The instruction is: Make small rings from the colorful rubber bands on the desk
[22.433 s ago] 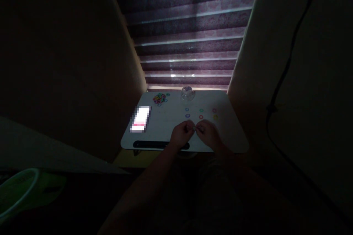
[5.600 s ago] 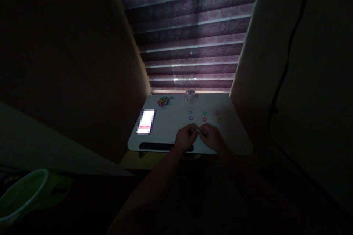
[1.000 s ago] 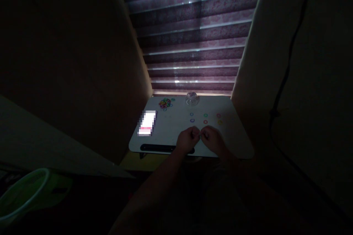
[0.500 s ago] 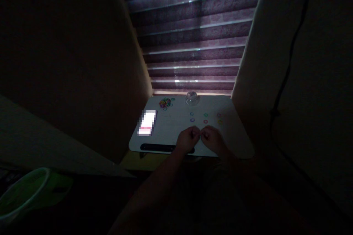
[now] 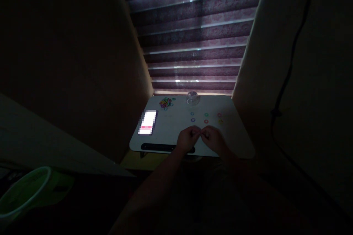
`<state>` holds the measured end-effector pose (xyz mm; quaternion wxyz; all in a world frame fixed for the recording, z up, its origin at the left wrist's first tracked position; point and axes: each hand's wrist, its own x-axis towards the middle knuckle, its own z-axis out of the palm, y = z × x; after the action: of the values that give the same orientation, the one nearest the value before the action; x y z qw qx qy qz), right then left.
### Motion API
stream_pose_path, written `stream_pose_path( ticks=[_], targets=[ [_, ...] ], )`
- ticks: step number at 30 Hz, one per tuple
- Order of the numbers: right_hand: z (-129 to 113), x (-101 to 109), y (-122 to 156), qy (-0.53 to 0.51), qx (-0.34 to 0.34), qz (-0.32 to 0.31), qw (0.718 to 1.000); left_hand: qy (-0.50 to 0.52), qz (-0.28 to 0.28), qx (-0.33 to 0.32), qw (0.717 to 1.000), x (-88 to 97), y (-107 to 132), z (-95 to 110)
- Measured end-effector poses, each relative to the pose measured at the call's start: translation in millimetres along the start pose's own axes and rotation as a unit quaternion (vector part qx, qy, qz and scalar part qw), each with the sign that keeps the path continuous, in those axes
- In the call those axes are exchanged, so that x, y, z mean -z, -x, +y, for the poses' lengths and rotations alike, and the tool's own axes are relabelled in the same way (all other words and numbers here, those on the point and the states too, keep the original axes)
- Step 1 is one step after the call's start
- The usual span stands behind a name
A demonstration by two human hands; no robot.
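Green sliver visible between the fingertips a few seconds back no longer shows; coloured rings [image 5: 206, 121] just beyond the fingers sit in the same two rows, so I'd read nothing new laid down. Left hand [image 5: 188, 138] and right hand [image 5: 213, 139] angle inward over the white board [image 5: 171, 126], curled, fingertips pinched together; can't tell if a ring's between. Ring pile [image 5: 165, 103] well beyond left fingers.

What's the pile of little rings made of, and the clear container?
The pile of little rings could be rubber or plastic: thin, colourful loops, finish unclear. The clear container looks like shiny plastic or glass: see-through, with pale glints.
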<state>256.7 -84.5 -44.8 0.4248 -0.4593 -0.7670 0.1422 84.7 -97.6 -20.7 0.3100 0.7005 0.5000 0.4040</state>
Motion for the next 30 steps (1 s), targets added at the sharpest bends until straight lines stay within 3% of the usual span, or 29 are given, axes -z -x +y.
stream_pose_path(
  ticks=[14,30],
  targets=[
    [-4.5,3.6,-1.5,0.040,0.048,-0.002,0.998,-0.001,-0.018,-0.012,1.000,1.0,-1.5,-4.3],
    [5.6,-3.7,0.7,0.031,0.014,0.019,0.999,0.015,-0.006,-0.013,1.000,0.8,-0.2,-6.2]
  ],
)
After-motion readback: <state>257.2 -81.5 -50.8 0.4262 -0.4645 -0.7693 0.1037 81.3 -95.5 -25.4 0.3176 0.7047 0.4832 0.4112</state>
